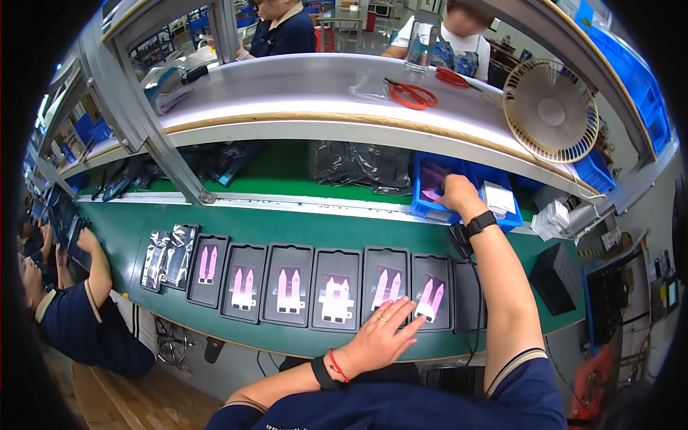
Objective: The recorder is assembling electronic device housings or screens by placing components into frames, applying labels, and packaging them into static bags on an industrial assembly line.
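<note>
While right hand [457,192] digs in blue bin [430,208], grip unclear, left hand [383,331] flat, open on tray [432,294].

A green workbench [129,229] carries a row of black trays [287,285], each holding pale pink pieces, lying side by side near its front edge. Two shiny plastic bags [169,256] lie at the row's left end. Farther back sits a blue bin [438,188] (partly under the white shelf [301,93]), beside a heap of dark bags [362,166].

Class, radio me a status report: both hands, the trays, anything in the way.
Left hand flat on a black tray. Right hand in the blue bin. Nothing blocking.
</note>
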Tool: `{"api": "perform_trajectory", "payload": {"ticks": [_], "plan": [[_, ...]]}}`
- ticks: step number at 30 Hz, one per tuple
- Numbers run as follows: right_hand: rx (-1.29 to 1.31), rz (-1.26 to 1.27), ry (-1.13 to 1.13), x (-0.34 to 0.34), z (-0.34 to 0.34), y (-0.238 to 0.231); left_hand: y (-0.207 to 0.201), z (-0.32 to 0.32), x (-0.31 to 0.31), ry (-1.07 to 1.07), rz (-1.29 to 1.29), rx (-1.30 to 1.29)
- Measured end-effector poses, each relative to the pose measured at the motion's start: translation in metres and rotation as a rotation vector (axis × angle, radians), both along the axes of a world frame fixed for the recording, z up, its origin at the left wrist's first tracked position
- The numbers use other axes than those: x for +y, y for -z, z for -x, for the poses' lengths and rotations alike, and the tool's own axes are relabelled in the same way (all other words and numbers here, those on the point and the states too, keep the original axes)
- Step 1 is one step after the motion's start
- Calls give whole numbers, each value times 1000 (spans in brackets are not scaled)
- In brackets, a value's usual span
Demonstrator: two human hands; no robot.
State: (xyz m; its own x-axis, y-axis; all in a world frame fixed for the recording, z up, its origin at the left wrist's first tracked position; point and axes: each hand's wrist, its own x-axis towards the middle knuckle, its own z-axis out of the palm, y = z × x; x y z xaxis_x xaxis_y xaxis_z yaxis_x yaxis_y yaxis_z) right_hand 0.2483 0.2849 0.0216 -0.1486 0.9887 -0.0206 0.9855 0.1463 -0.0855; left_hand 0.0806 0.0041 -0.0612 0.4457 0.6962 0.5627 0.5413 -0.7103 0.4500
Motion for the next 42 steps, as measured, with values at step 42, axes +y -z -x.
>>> {"api": "perform_trajectory", "payload": {"ticks": [42], "plan": [[339, -261, 25, 2, -22, 17, 6, 3, 2, -47, -17, -96]]}}
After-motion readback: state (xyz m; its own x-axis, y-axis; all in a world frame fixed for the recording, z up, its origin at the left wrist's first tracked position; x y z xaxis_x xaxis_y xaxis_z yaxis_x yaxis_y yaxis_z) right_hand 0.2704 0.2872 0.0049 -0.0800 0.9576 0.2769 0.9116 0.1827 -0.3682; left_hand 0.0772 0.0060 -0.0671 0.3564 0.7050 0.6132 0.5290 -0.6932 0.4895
